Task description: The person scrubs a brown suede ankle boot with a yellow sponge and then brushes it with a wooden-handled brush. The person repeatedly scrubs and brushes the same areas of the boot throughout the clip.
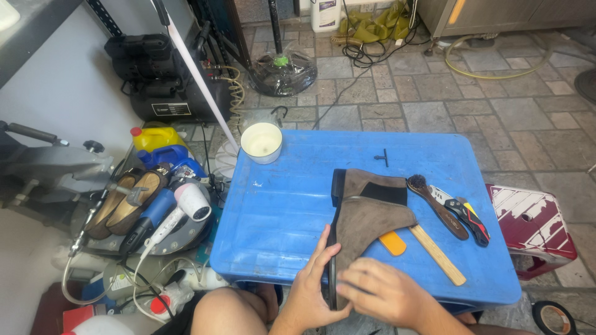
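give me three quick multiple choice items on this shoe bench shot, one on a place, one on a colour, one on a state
1. Where does the white round cup stand?
A. at the far left corner of the blue plastic table top
B. on the stone floor
C. on the boot

2. What colour is the suede ankle boot?
A. black
B. grey-brown
C. red

3. How does the boot lie?
A. upright on its sole
B. on its side, sole edge toward the person's left
C. hanging from a hook

Answers:
1. A, the cup sits on the table's far left corner.
2. B, the suede upper is grey-brown with a black elastic panel.
3. B, it lies flat on its side, the left hand on the sole edge and the right hand on the toe end.
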